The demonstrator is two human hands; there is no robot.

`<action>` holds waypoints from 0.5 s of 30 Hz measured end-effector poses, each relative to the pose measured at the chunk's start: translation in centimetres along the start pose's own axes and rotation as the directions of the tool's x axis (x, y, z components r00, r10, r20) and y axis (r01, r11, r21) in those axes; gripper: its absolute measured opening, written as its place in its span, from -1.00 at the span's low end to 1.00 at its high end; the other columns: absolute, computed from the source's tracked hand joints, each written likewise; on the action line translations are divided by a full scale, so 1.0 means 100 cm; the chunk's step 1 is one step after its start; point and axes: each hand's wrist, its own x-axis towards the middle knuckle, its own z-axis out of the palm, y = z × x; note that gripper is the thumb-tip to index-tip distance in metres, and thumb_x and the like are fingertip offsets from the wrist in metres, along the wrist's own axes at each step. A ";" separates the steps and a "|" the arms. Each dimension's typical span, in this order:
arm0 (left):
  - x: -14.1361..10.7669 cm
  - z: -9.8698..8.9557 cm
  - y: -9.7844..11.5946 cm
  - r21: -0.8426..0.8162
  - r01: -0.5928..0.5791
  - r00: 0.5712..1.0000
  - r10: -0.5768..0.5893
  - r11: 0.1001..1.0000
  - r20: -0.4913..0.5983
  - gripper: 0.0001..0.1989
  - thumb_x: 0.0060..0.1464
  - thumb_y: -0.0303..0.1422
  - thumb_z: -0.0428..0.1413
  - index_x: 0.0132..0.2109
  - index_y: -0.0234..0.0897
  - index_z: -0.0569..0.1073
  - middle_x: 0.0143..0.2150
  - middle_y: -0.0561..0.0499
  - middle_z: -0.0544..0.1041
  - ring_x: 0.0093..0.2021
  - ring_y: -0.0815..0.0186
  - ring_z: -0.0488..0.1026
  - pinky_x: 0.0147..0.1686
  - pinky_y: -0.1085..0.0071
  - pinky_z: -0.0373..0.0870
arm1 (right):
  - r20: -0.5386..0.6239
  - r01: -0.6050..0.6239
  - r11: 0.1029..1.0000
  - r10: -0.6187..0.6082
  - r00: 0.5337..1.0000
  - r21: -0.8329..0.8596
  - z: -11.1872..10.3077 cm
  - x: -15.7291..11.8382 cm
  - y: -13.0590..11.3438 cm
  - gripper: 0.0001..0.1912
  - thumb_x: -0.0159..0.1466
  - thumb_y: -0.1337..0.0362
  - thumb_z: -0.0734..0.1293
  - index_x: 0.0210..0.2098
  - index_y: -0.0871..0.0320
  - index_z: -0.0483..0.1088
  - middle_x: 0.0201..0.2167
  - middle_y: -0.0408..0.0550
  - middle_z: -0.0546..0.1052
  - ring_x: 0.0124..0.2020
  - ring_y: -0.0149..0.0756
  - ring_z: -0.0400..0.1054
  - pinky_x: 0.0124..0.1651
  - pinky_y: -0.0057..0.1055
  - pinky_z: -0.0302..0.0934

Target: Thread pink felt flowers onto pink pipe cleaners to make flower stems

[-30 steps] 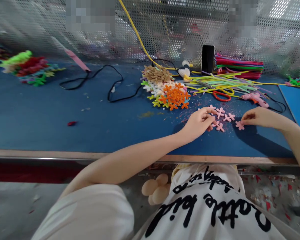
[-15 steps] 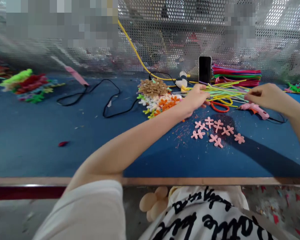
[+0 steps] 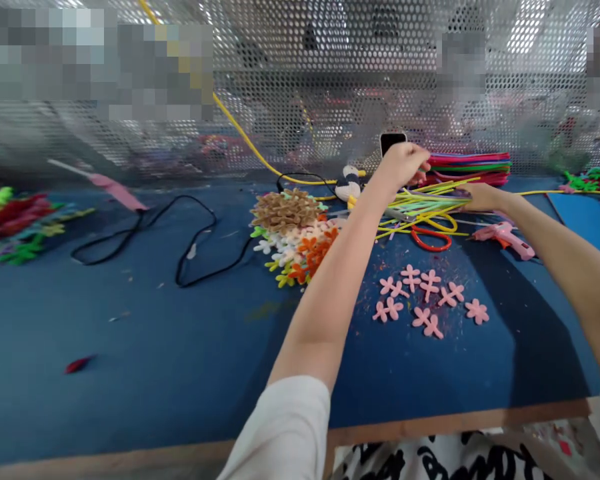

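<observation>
My left hand is raised in front of the phone, at the left end of a bundle of red, green and purple pipe cleaners. Its fingers are curled together, and what they hold, if anything, is too small to tell. My right hand rests at the right side of the loose yellow and pale pipe cleaners, its fingertips partly hidden among them. Red-handled scissors lie just in front of these. Several pink flower shapes lie nearer to me on the blue table.
A pink glue gun lies under my right forearm. Piles of brown, white and orange flower shapes sit left of my left arm. A pink tool with a black cord lies further left. A perforated metal screen stands behind.
My left hand has moved up and back from the loose pipe cleaners to the red bundle. My right hand has moved left onto the loose ones. The view has shifted.
</observation>
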 end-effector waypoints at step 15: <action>0.022 0.024 -0.066 0.793 -0.365 0.919 0.054 0.487 0.390 -0.56 0.29 -0.25 0.07 0.25 -0.14 0.55 0.52 -0.05 0.24 0.52 -0.16 -0.01 0.47 -0.11 0.05 | 0.106 -0.124 0.992 0.123 0.987 0.003 -0.032 0.038 0.025 -0.55 0.21 0.08 0.42 0.04 0.12 0.61 -0.10 -0.08 0.69 -0.09 -0.03 0.55 -0.02 -0.27 0.40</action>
